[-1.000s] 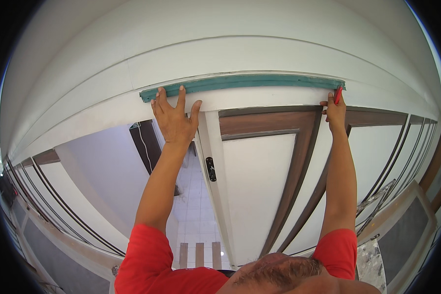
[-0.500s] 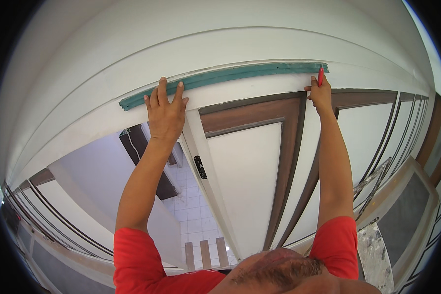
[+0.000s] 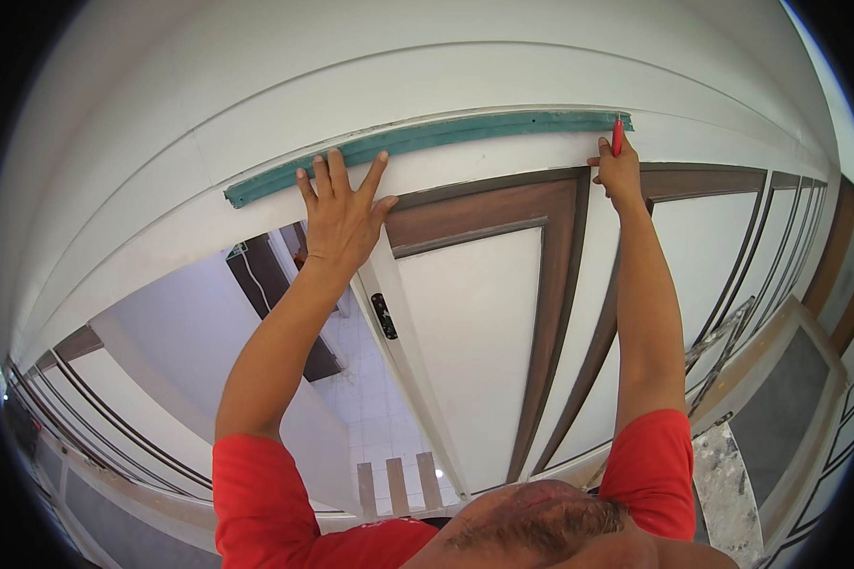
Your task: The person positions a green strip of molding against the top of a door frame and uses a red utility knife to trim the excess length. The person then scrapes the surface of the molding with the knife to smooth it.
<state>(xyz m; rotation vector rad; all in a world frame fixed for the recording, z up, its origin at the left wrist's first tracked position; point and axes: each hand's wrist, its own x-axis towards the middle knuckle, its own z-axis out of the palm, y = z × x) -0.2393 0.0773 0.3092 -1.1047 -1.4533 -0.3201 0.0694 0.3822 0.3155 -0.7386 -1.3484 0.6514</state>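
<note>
A long green strip (image 3: 417,136) lies along the white beam above the sliding door, running from left to right. My left hand (image 3: 344,209) is spread open, its fingertips pressing on the strip's lower edge left of the middle. At the strip's right end, my right hand (image 3: 619,175) is closed round a slim red pen-like tool (image 3: 618,138). The tool points upward, and its thin tip is at the strip's end. Its exact kind is too small to make out. A small dark hole shows in the strip, nearer its right end.
Below the beam stands a white door panel (image 3: 465,332) with a brown frame and a black recessed latch (image 3: 383,316). Left of it a doorway opens onto a white tiled floor (image 3: 375,408). At the lower right are a metal ladder (image 3: 721,346) and a paint-spattered board (image 3: 728,493).
My left hand has slid to the right along the green strip, and its fingers are spread wider. My right hand stays at the strip's right end with the red tool.
</note>
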